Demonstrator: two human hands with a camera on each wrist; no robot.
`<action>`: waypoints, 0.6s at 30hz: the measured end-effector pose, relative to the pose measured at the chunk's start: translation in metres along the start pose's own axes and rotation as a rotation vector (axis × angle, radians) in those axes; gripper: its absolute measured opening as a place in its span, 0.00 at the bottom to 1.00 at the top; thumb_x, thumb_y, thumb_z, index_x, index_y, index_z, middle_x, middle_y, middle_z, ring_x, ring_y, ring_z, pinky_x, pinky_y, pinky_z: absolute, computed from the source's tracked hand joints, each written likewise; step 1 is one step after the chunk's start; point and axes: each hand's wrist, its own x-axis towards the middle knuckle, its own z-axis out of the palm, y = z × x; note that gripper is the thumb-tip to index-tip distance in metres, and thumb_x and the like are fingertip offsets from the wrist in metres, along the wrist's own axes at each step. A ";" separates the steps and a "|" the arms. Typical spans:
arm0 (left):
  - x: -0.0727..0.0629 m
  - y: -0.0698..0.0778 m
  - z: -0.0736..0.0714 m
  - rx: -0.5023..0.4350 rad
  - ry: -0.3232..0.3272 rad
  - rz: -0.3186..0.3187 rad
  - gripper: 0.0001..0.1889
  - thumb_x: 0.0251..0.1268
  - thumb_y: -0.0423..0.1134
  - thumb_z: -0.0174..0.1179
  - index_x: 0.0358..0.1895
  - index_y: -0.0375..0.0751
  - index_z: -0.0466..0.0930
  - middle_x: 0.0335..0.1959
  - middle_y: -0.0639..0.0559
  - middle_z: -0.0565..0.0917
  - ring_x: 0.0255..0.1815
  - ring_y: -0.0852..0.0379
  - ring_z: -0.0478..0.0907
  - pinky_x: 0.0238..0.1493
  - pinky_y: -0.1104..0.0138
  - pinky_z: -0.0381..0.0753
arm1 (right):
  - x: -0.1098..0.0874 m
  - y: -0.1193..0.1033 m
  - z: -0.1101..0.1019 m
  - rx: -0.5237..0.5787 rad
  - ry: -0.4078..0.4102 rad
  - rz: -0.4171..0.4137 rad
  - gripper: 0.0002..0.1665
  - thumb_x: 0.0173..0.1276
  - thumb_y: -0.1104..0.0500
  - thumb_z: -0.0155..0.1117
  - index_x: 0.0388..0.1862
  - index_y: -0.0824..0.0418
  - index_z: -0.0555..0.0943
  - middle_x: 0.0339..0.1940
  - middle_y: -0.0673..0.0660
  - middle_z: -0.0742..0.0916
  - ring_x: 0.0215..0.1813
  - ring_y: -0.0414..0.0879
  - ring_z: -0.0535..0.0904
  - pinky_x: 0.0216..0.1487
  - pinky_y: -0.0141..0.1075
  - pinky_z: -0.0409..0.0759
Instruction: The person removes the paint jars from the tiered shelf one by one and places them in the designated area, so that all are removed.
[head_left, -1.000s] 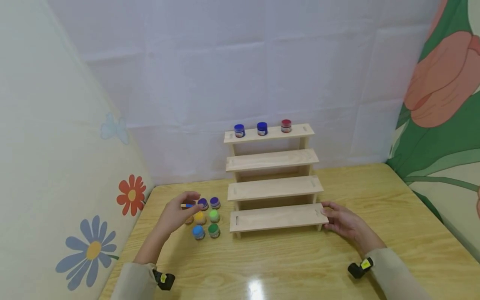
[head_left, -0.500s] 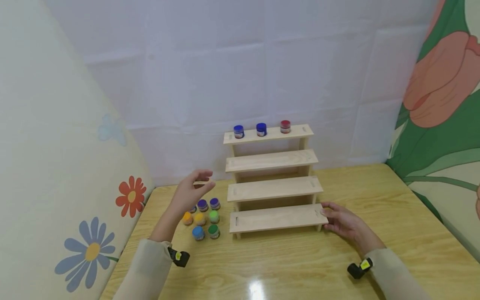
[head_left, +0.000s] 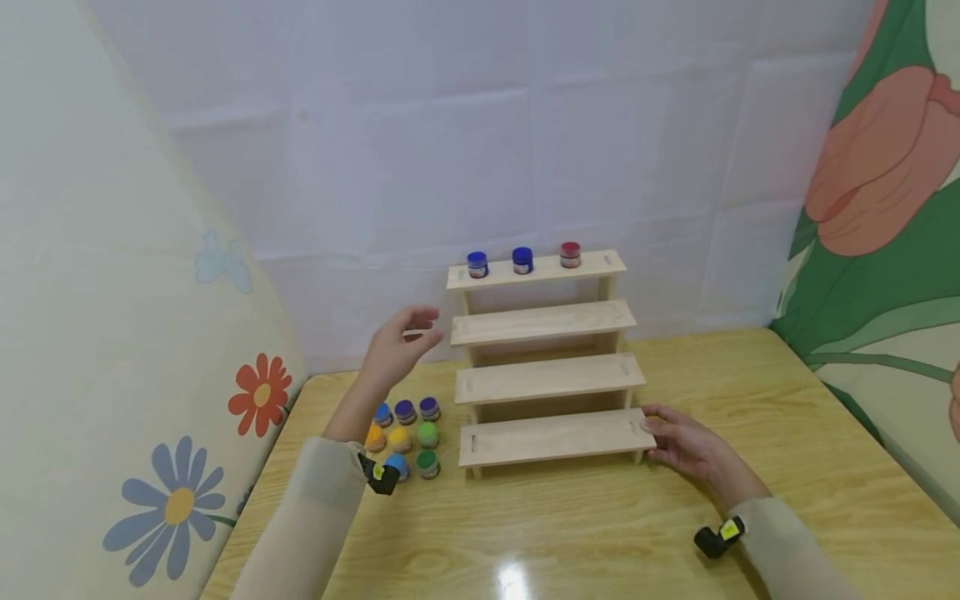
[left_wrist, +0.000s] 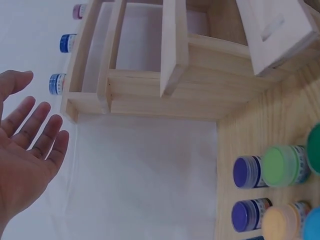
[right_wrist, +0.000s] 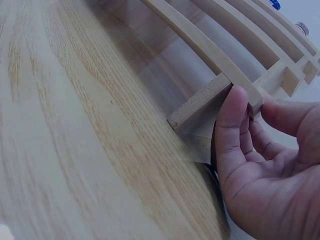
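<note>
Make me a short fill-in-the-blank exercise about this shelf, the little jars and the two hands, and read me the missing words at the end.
1. The right hand grips one end of the bottom shelf of a rack made of ____.
2. The number of jars on the top shelf is ____.
3. In the head view, the rightmost jar up there has a ____ lid.
4. The left hand holds ____.

Missing words: wood; three; red; nothing.
</note>
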 end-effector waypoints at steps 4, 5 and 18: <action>0.009 0.003 0.004 -0.031 0.021 0.017 0.22 0.73 0.42 0.63 0.65 0.38 0.74 0.62 0.43 0.79 0.64 0.45 0.74 0.69 0.51 0.74 | 0.000 0.001 0.000 0.002 0.000 0.000 0.11 0.80 0.63 0.52 0.53 0.49 0.75 0.41 0.53 0.86 0.39 0.41 0.84 0.35 0.28 0.85; 0.011 0.004 0.005 -0.036 0.027 0.022 0.22 0.72 0.41 0.63 0.65 0.37 0.75 0.61 0.42 0.80 0.64 0.45 0.75 0.69 0.51 0.74 | 0.000 0.001 0.000 0.003 0.001 0.000 0.11 0.80 0.64 0.52 0.53 0.49 0.75 0.41 0.53 0.86 0.39 0.41 0.84 0.35 0.28 0.85; 0.042 0.013 0.019 -0.135 0.120 0.050 0.20 0.71 0.36 0.63 0.62 0.34 0.77 0.60 0.38 0.81 0.62 0.44 0.76 0.67 0.54 0.75 | -0.001 0.001 0.001 0.014 -0.019 -0.003 0.11 0.81 0.64 0.51 0.52 0.49 0.76 0.41 0.52 0.86 0.39 0.40 0.84 0.35 0.28 0.84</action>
